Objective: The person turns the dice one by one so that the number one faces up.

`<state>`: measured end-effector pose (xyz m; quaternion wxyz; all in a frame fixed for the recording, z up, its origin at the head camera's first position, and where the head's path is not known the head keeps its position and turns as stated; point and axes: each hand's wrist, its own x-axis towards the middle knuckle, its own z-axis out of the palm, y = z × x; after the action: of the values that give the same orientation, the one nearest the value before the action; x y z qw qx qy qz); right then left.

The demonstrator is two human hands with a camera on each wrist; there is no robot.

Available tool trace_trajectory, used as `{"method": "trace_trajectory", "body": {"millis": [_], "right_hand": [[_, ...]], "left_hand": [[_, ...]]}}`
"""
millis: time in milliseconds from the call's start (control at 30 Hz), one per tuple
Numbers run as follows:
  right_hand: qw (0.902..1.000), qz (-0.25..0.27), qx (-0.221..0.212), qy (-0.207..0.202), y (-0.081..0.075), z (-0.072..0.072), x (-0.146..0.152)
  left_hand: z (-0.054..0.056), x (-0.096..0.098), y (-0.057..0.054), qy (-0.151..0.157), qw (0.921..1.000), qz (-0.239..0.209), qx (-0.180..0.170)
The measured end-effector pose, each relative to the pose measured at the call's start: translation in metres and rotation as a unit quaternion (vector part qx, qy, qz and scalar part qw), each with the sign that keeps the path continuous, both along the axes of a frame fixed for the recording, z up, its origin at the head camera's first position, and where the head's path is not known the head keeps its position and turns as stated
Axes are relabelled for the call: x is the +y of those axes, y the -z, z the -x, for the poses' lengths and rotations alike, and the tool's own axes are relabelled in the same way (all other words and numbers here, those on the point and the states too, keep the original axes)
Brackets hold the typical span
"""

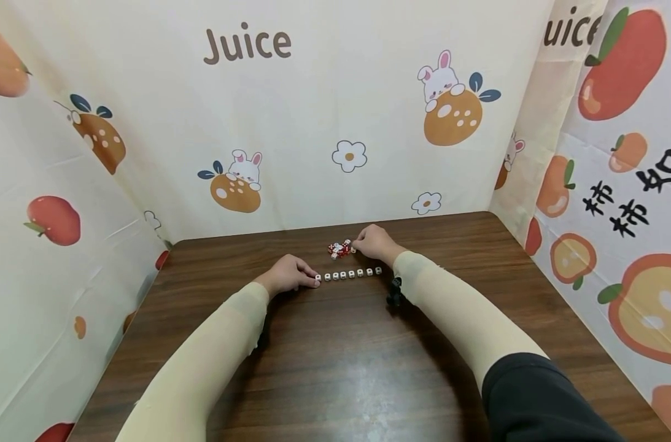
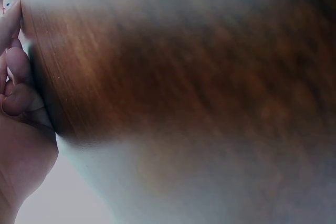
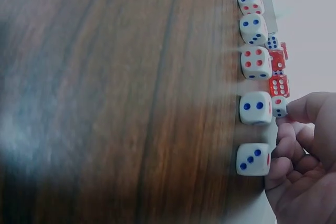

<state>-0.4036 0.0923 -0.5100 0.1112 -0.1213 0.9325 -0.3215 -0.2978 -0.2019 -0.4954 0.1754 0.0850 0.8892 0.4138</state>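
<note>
My left hand [image 1: 288, 274] is at the left end of a row of white dice [image 1: 352, 274], pinching the end die [image 1: 318, 278] between its fingertips. In the left wrist view, the fingers [image 2: 18, 65] and white dice show only at the left edge. Farther back, my right hand [image 1: 376, 243] is at the right side of a small pile of red and white dice [image 1: 339, 248]. Its thumb and finger pinch a small white die [image 3: 279, 107] beside the red dice [image 3: 279, 85]. The other fingers of that hand are curled.
The dice stand on a dark brown wooden table [image 1: 324, 356]. A wall covering with printed fruit [image 1: 313, 110] rises behind the table and along both sides. A black wrist device [image 1: 394, 291] sits under the right wrist, close to the right end of the row.
</note>
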Motion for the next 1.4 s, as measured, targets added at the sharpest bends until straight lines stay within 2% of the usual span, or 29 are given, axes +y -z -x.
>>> {"method": "trace_trajectory", "body": {"millis": [167,267,333,467,633,667,733,867,900,1067,1400], "right_hand": [[0.9996,-0.019,-0.01,-0.018,0.017,0.021,0.009],[0.9995,-0.017,-0.014,-0.021,0.016,0.021,0.013],[0.9995,-0.018,-0.009,-0.022,0.023,0.025,0.017],[0.9994,-0.024,-0.021,-0.015,0.023,0.024,0.017],[0.9998,-0.002,-0.011,-0.014,-0.003,-0.003,0.016],[0.9997,0.013,-0.003,-0.021,0.0,-0.003,0.019],[0.9992,0.025,0.002,-0.031,-0.007,-0.011,0.021],[0.9976,0.034,0.018,-0.058,-0.003,-0.01,0.027],[0.9977,0.026,0.015,-0.061,-0.01,-0.016,0.025],[0.996,0.022,0.016,-0.084,-0.009,-0.015,0.026],[0.9971,0.015,0.02,-0.071,-0.011,-0.022,0.019]], "left_hand": [[0.001,0.0,0.001,0.002,1.0,0.003,0.002],[0.001,0.0,0.002,0.004,1.0,0.003,0.004],[0.001,0.0,0.002,0.003,1.0,0.004,0.004],[0.001,0.0,0.003,0.002,1.0,0.004,0.004],[0.002,0.0,0.004,0.0,1.0,0.002,0.002],[0.003,0.0,0.005,-0.001,1.0,0.002,0.001],[0.002,0.0,0.005,-0.002,1.0,0.003,0.0],[0.001,0.0,0.003,-0.002,1.0,0.001,-0.001],[0.001,0.0,0.003,-0.002,1.0,0.0,0.0],[0.001,0.0,0.002,0.001,1.0,-0.001,0.0],[-0.001,0.001,0.001,-0.005,1.0,-0.001,-0.003]]}}
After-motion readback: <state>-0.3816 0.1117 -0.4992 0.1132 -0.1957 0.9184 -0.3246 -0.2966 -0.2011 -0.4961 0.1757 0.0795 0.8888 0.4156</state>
